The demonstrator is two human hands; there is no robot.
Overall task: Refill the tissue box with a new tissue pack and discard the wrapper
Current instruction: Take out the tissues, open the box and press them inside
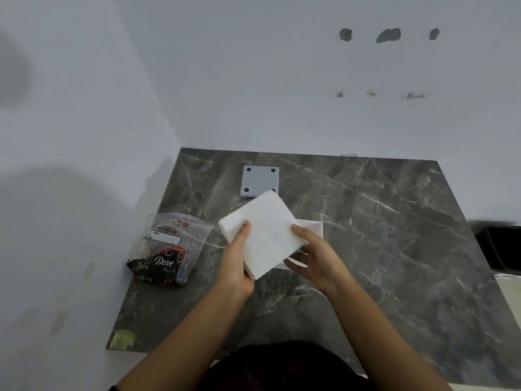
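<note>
A white stack of tissues (266, 231) is held tilted above the dark marble counter. My left hand (236, 259) grips its near left corner with the thumb on top. My right hand (315, 256) holds its right side, thumb on top, fingers underneath. Under and behind the stack shows part of the white open tissue box (311, 227). The box's grey base plate with dark round feet (260, 182) lies flat farther back. The emptied plastic wrapper (166, 249), clear and black with "Dove" printed on it, lies crumpled on the counter to the left.
The marble counter (380, 249) sits in a corner, with white walls on the left and behind. A black container (504, 246) stands past the counter's right edge. My dark clothing shows at the bottom.
</note>
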